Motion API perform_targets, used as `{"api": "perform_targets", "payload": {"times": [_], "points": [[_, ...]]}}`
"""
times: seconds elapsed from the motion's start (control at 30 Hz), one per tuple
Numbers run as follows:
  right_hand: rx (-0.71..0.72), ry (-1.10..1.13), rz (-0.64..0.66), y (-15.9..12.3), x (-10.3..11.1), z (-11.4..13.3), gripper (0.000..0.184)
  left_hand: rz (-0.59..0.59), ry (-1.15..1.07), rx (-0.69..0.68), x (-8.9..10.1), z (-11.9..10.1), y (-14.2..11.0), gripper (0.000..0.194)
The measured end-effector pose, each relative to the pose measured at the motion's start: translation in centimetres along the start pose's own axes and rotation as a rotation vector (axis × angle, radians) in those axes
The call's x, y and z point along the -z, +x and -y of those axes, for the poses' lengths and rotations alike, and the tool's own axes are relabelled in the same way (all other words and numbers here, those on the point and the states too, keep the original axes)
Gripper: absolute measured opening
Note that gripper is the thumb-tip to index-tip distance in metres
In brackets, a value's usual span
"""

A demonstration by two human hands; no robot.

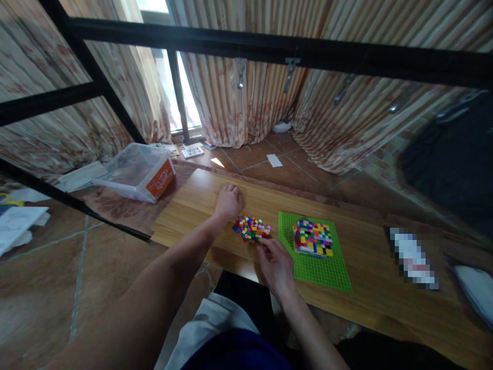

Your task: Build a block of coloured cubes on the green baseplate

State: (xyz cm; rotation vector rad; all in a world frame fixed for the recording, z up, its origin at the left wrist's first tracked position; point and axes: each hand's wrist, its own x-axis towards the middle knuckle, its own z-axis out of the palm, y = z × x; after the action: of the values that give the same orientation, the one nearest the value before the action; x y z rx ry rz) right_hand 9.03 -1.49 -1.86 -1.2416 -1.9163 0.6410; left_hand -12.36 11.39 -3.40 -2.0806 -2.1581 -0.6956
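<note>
A heap of small, many-coloured toy bricks point(251, 229) lies loose on the wooden bench. My right hand point(277, 263) is at the heap's near right edge, thumb and fingers drawn together in a pinch; whatever is between the tips is too small to make out. Beyond the heap, to its upper left, my left hand point(229, 201) rests on the wood with its fingers curled in, apart from the bricks. Right of the heap, a block built of many-coloured bricks point(314, 237) sits on a green studded baseplate point(319, 275).
The bench point(385, 293) runs left to right before me. A pixelated object point(414, 259) lies at its right. A clear plastic bin with an orange label point(133, 172) stands on the floor at left. A black metal frame bar point(250, 49) crosses above, before curtains.
</note>
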Motion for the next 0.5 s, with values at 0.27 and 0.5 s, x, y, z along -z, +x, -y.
{"api": "perform_targets", "payload": {"times": [0.27, 0.5], "points": [[0.093, -0.219, 0.050, 1.1, -2.5, -0.3, 0.017, -0.001, -0.014, -0.005, -0.1, 0.1, 0.0, 0.022], [0.079, -0.203, 0.040, 1.0, -1.7, -1.5, 0.020, -0.008, -0.032, -0.011, -0.1, 0.0, -0.1, 0.022]]}}
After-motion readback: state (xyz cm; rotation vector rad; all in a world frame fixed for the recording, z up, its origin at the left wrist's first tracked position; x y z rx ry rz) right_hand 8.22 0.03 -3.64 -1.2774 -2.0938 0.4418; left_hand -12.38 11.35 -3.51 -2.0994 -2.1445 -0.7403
